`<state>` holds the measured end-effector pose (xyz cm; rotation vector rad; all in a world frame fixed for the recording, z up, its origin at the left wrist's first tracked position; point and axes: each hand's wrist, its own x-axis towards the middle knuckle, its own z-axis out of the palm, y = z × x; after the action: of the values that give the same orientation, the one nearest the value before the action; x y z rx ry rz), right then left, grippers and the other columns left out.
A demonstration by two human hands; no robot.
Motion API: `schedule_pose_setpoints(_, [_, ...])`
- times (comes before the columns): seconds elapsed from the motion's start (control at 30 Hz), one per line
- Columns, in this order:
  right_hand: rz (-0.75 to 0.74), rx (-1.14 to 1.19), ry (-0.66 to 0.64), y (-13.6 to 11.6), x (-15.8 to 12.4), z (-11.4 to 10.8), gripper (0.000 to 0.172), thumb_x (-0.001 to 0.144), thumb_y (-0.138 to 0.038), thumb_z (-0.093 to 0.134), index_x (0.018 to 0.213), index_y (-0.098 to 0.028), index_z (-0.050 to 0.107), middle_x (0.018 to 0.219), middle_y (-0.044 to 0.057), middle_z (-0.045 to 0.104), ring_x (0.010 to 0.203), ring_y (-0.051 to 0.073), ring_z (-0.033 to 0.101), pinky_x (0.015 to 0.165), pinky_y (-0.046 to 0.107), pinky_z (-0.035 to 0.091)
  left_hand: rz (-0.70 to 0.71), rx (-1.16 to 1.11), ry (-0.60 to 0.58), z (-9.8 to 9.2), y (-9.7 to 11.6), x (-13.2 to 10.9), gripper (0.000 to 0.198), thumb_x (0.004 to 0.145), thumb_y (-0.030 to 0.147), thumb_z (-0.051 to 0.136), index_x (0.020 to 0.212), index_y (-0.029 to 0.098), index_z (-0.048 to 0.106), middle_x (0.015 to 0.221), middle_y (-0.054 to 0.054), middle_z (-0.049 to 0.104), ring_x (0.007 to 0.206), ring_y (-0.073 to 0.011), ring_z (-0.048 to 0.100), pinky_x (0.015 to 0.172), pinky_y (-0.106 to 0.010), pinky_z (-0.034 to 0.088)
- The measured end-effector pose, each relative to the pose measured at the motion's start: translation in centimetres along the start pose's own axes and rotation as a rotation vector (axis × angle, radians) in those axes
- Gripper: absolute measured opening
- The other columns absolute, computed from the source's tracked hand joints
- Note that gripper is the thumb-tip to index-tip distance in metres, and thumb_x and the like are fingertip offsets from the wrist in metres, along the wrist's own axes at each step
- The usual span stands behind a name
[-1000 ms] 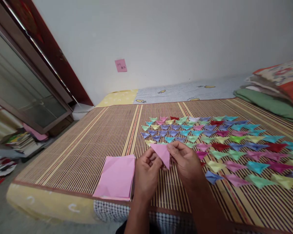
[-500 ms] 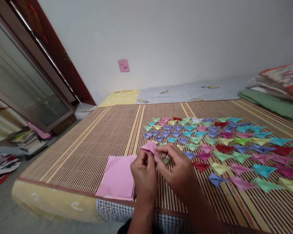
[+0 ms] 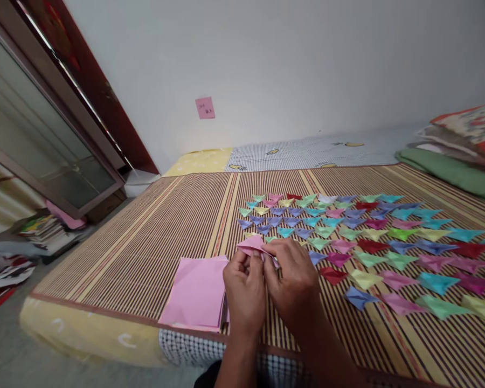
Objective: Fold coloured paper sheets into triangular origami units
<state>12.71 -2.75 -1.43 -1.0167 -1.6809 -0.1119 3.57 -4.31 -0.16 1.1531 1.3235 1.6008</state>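
A partly folded piece of pink paper [image 3: 250,244] is pinched between both hands above the striped mat. My left hand [image 3: 246,288] is closed on its left and lower side. My right hand [image 3: 293,275] grips the right side, thumb and fingers close to the left thumb. The fingers hide part of the paper. Just left of my left hand lies a stack of square pink paper [image 3: 198,293]. Beyond and to the right of my hands, folded paper shapes [image 3: 367,259] in many colours lie in rows.
The striped mat [image 3: 145,253] covers a bed whose patterned sheet [image 3: 291,156] shows along the wall. Folded bedding [image 3: 448,170] lies at the far right. A pink note [image 3: 205,108] is stuck on the wall. Books [image 3: 44,231] are piled at the left.
Both hands and the pink paper have shifted slightly right. The right fingers have closed in nearer the left thumb, and the paper looks flatter on top.
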Motion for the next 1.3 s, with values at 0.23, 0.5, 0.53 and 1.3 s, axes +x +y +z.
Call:
schedule_pose_setpoints(0.23, [0.06,-0.066,-0.029,0.3,-0.3,0.2,0.011,0.096,-0.012,0.056,0.091,-0.021,0.06,0.084,0.007,0.068,0.082,0.026,0.063,0.076,0.038,0.045,0.103,0.238,0.106,0.2,-0.2,-0.6,0.023,0.093,0.025,0.058,0.073,0.019,0.067,0.064,-0.001,0.064,0.06,-0.0167,0.057,0.058,-0.024,0.042])
schedule_pose_setpoints(0.5, [-0.005,-0.097,-0.015,1.0,-0.1,-0.4,0.015,0.1,-0.014,0.05,0.09,-0.022,0.058,0.083,0.007,0.068,0.079,0.025,0.062,0.073,0.037,0.042,0.061,0.163,0.007,0.9,0.0,-1.1,0.023,0.096,0.027,0.057,0.101,0.017,0.078,0.079,-0.004,0.074,0.068,-0.0181,0.064,0.061,-0.024,0.046])
schedule_pose_setpoints(0.53, [-0.019,-0.09,-0.028,0.9,0.0,-0.4,0.015,0.1,-0.014,0.049,0.09,-0.022,0.058,0.083,0.007,0.069,0.08,0.025,0.062,0.073,0.037,0.042,0.053,0.151,0.008,0.7,0.1,-0.9,0.024,0.096,0.027,0.057,0.103,0.016,0.077,0.082,-0.005,0.076,0.071,-0.0184,0.065,0.064,-0.024,0.047])
schedule_pose_setpoints(1.3, [0.685,0.516,0.056,0.6,-0.2,-0.2,0.004,0.084,-0.022,0.068,0.088,-0.021,0.069,0.081,0.001,0.071,0.071,0.019,0.064,0.065,0.03,0.048,0.306,0.237,-0.065,0.7,-0.8,-1.0,0.044,0.094,0.009,0.052,0.127,0.026,0.075,0.127,-0.007,0.077,0.118,-0.0242,0.071,0.104,-0.039,0.054])
